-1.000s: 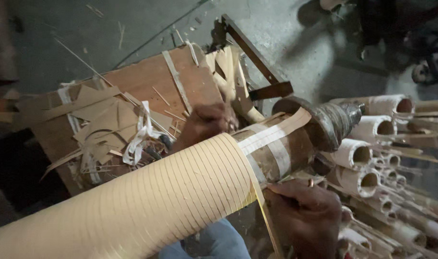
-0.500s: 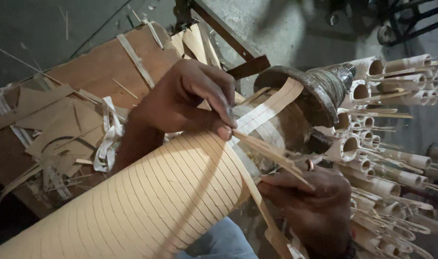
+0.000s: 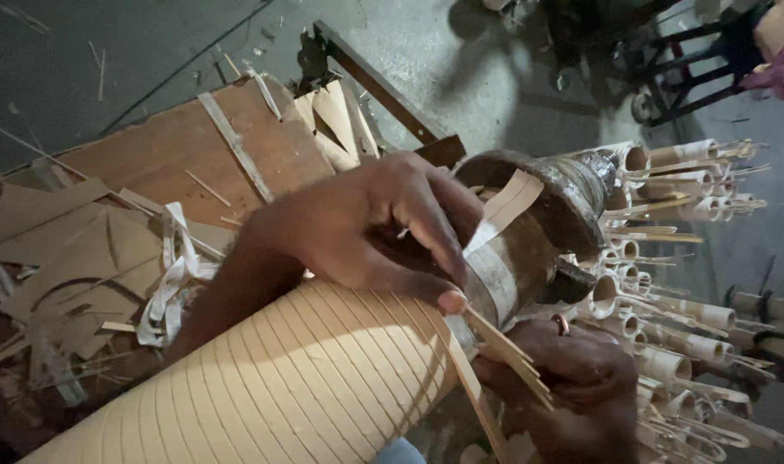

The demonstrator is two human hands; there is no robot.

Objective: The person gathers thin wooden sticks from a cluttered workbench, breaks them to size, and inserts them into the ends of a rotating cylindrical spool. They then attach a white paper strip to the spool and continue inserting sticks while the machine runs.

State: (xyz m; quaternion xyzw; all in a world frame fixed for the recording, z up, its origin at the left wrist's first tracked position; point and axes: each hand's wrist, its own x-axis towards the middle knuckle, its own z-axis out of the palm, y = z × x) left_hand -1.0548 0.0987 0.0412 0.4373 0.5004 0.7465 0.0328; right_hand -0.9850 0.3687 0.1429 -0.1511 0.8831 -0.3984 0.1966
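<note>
Under the left hand [image 3: 366, 228], the wound paper cone [image 3: 271, 387].

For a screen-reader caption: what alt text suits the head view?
A left hand presses thin tan strips onto a large cream ribbed cone on a dark mould; the right hand grips the strips below.

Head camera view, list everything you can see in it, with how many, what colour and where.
Cone of thin strips: one, pale cream, bottom centre.
Dark form: one, brown-black, at the cone's narrow end.
Loose strips: a few, tan, trailing from the cone's end.
Wooden board: one, reddish brown, left.
Paper scraps: many, tan and white, on the board.
Rolled tubes: many, off-white, right.
Left hand: on the cone's end.
Right hand: below, holding the loose strips.
</note>
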